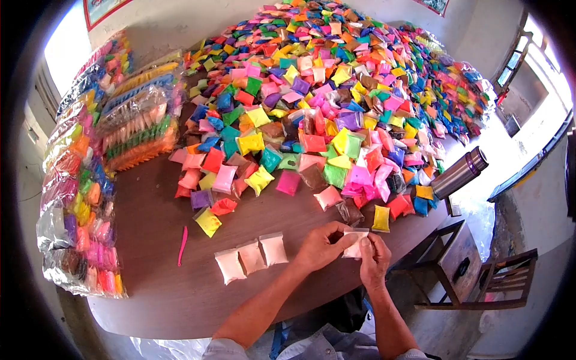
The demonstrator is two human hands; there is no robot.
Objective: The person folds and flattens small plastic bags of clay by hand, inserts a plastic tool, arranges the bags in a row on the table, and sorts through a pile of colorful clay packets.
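Between my two hands is a small clear packet with pale pink-white filling [355, 243]. My left hand [324, 245] pinches its left side with thumb and fingers. On its right side, the fingers of my right hand [375, 258] are closed on the same packet. Three similar pale packets lie in a row on the brown table [150, 240], left of my hands: a left one [230, 266], a middle one [251, 257] and a right one [273, 248]. A pink plastic tool [182, 246] lies farther left.
A large heap of colourful packets [300, 96] covers the back of the table. Bundled packets in clear bags [141, 120] stand at the left. A steel flask [461, 174] leans at the right edge, near a wooden chair [507, 279] beyond the table.
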